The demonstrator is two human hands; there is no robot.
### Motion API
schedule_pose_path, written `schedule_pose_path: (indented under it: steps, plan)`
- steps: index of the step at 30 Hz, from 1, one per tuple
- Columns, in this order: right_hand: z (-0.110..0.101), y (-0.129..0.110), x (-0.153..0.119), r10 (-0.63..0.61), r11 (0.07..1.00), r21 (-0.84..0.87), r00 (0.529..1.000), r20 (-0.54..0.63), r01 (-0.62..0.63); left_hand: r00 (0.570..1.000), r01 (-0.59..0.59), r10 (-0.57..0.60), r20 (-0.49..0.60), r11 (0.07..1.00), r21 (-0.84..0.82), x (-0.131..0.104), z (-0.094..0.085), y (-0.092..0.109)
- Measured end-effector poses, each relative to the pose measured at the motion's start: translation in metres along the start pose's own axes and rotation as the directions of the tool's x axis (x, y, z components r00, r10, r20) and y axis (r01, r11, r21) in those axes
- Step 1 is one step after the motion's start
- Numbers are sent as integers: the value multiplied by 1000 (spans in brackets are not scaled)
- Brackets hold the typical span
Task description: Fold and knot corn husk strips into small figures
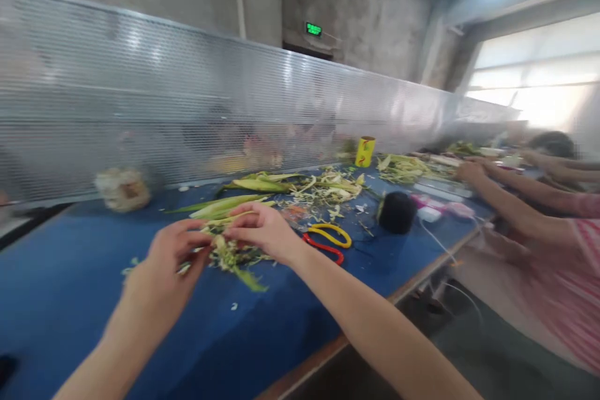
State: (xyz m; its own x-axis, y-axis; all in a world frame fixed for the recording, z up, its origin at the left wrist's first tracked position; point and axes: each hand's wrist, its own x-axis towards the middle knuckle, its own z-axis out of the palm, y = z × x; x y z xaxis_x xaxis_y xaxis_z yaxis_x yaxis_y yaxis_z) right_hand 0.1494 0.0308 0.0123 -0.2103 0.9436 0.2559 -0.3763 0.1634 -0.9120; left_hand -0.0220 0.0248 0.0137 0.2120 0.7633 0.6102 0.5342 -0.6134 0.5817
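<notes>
Both of my hands meet over a loose bundle of shredded green and cream corn husk (225, 254). My left hand (175, 250) is closed, its fingertips pinching the bundle's left side. From the right, my right hand (265, 231) pinches the top of it between thumb and fingers. Just behind lie longer pale-green corn husks (222, 206) on the blue tabletop (206, 344). Scissors (330, 234) with one red and one yellow handle rest right of my right hand, their blades hidden.
Farther back are more husks (262, 184) and a heap of husk shreds (335, 190). A yellow can (365, 152), a black spool (397, 212) and a clear bag (122, 189) stand around. A translucent partition (140, 94) closes the back. Co-workers' arms (510, 197) reach in at right.
</notes>
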Motion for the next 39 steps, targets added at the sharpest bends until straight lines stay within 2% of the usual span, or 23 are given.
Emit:
schedule_pose_path:
  steps: [2,5,10,18,21,24,27,30,31,34,36,39]
  plan:
    - [-1,-1,-2,-25,1000,-9,1000,11,25,995,-8,7,98,1000,12,-2,0,4]
    - [-1,0,-2,-51,999,-9,998,33,51,997,4,-7,76,999,34,-3,2,3]
    - [1,-2,-3,-44,998,-36,999,22,45,993,9,-11,120,1000,19,-6,1,7]
    - [0,-6,-3,-24,998,-60,1000,13,25,988,-140,144,-46,987,79,-5,3,10]
    - [0,-5,-3,0,998,-55,1000,22,1,985,-160,165,-53,983,93,-4,3,10]
    - [-3,-3,-3,-16,999,-46,998,56,18,990,-140,142,-14,985,101,-4,3,12]
    - [-4,-2,-2,-35,997,-62,996,78,40,995,-97,99,-29,992,75,-3,4,8]
    - [-2,-1,-2,-26,996,-84,996,91,33,999,-43,43,0,999,34,0,5,-4]
    - [-1,-1,-2,-21,996,-86,995,94,29,998,-11,10,56,1000,17,1,6,-9]
    - [1,0,-3,-2,998,-69,995,100,9,992,52,-57,111,997,54,3,8,-19]
    - [0,1,-3,36,998,-48,994,104,-31,995,40,-49,91,994,105,2,8,-20]
    - [-2,0,-4,132,991,1,983,127,-133,998,-50,44,43,987,150,2,6,-13]
